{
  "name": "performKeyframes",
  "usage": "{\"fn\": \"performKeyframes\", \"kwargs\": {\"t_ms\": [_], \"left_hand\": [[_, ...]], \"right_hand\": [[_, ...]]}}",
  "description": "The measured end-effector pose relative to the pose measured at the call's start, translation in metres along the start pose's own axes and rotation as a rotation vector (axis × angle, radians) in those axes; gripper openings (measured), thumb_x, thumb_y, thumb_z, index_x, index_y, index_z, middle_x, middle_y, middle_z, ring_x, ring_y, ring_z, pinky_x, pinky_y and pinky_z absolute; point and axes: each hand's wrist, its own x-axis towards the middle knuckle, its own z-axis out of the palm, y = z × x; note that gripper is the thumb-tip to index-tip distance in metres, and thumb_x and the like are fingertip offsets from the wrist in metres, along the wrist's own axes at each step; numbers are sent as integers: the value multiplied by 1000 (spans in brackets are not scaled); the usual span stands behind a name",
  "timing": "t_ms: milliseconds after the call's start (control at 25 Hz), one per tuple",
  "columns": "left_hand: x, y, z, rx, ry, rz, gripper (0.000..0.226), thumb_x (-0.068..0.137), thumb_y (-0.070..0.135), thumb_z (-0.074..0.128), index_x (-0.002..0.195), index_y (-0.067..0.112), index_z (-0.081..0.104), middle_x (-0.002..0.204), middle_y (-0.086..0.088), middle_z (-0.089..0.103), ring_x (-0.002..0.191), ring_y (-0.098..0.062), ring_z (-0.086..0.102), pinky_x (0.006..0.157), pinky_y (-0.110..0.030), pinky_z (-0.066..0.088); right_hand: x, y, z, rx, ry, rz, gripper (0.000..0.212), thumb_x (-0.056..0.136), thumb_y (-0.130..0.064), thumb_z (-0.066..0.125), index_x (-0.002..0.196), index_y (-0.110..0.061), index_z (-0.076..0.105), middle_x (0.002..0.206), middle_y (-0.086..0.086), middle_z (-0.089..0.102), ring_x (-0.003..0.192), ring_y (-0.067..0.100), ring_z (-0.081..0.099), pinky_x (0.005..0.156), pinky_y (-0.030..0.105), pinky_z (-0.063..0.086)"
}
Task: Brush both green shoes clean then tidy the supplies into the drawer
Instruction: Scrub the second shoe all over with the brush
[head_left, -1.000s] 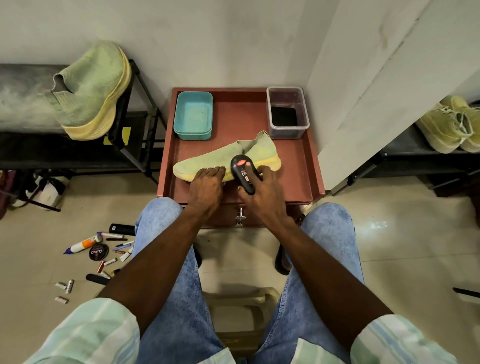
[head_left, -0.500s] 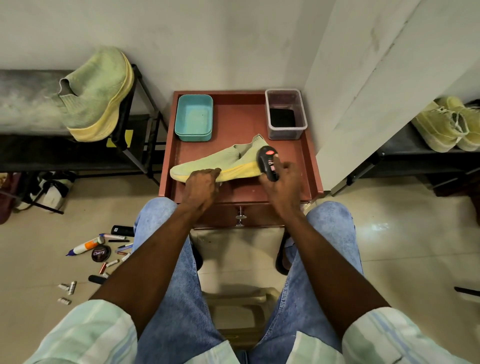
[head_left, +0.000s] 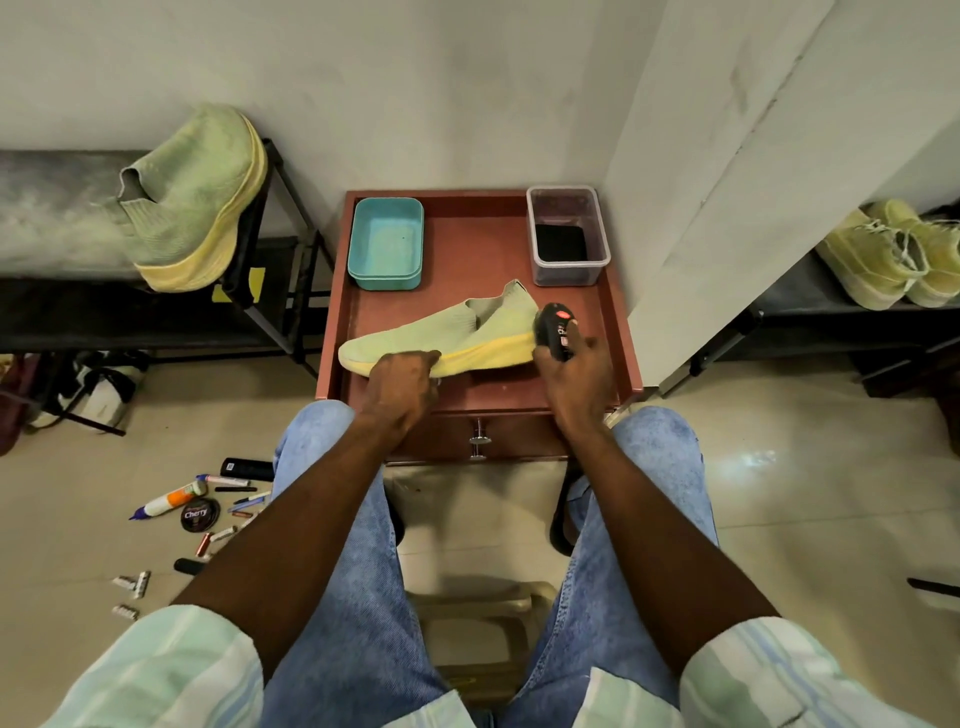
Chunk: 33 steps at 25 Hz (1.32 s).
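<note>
A green knit shoe (head_left: 447, 332) with a yellow sole lies on its side on the red-brown cabinet top (head_left: 483, 260), toe to the left. My left hand (head_left: 402, 382) pins its forefoot and sole down. My right hand (head_left: 571, 374) grips a black brush (head_left: 556, 325) with a red label, pressed against the heel. The second green shoe (head_left: 192, 208) rests tilted on the black rack at the left. The drawer (head_left: 478, 441) below the top is closed, its metal knob showing.
A teal tray (head_left: 385, 244) and a clear container (head_left: 567, 236) with something black inside stand at the back of the top. Polish tin (head_left: 197, 514), glue tube, pens and batteries lie scattered on the floor at left. Pale yellow shoes (head_left: 893, 254) sit on the right shelf. A wall corner juts in at right.
My right hand has swept the brush along the shoe from its middle to the heel. The left hand has stayed pressed on the forefoot, and the shoe has shifted slightly.
</note>
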Motion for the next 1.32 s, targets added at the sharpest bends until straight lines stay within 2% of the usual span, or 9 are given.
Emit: {"fn": "performKeyframes", "kwargs": {"t_ms": [200, 360, 520, 640, 760, 920, 1040, 1120, 1320], "left_hand": [[-12, 5, 15, 177, -3, 67, 28, 91, 16, 51, 117, 11, 59, 108, -14, 68, 95, -35, 63, 77, -38, 48], [-18, 11, 19, 284, -46, 98, 30, 92, 12, 49, 122, 12, 53, 115, -10, 65, 99, -31, 63, 76, -35, 47], [-17, 12, 28, 317, -116, 148, 33, 91, 9, 51, 124, 13, 52, 122, -9, 61, 108, -28, 60, 83, -37, 47], [-13, 6, 28, 191, -166, 115, 31, 91, 28, 58, 120, 14, 60, 118, -10, 65, 105, -30, 61, 82, -37, 47], [-5, 3, 22, -125, 16, -23, 35, 91, 35, 59, 119, 15, 65, 115, -12, 68, 105, -32, 62, 85, -37, 48], [22, 6, 14, -168, 210, 142, 40, 88, 14, 64, 127, 10, 60, 138, -14, 53, 125, -33, 48, 105, -40, 37], [48, 16, 13, -185, 103, 199, 56, 86, 19, 69, 138, 15, 49, 149, -13, 42, 135, -32, 38, 111, -41, 31], [63, 24, 12, -250, -6, 139, 65, 85, 25, 71, 142, 17, 42, 144, -13, 48, 129, -32, 45, 106, -41, 38], [85, 24, 11, -205, 38, 40, 24, 87, 18, 60, 109, 11, 70, 101, -19, 71, 92, -37, 63, 74, -36, 47]], "right_hand": [[-33, -19, 13, -130, -149, -488, 57, 77, -41, 64, 128, -16, 57, 113, 14, 51, 98, 30, 52, 74, 34, 51], [-9, -10, 4, -200, -15, -242, 57, 79, -42, 63, 127, -13, 55, 115, 15, 49, 102, 29, 49, 80, 41, 51], [-25, -13, 13, -192, -173, -382, 59, 75, -44, 63, 128, -19, 58, 114, 14, 52, 104, 31, 49, 78, 38, 51], [-15, -10, 3, -42, -226, -248, 51, 76, -38, 68, 124, -20, 64, 113, 11, 57, 104, 27, 54, 79, 32, 47], [-3, -8, -17, 311, -114, -52, 42, 75, -38, 66, 113, -22, 71, 97, 2, 64, 89, 16, 59, 73, 25, 45], [-3, -11, -29, 544, 64, 78, 28, 81, -18, 67, 109, -17, 72, 94, -4, 64, 86, 9, 58, 74, 20, 45], [-7, -7, -26, 398, 61, -36, 35, 79, -24, 66, 113, -23, 69, 99, -2, 61, 88, 10, 56, 73, 22, 44], [-7, -3, -22, 232, 48, -134, 42, 77, -30, 64, 118, -24, 65, 107, 1, 59, 94, 13, 54, 77, 28, 48], [-12, 2, -22, -115, -39, -145, 50, 79, -43, 60, 125, -25, 61, 112, 7, 53, 103, 21, 50, 79, 31, 47]]}}
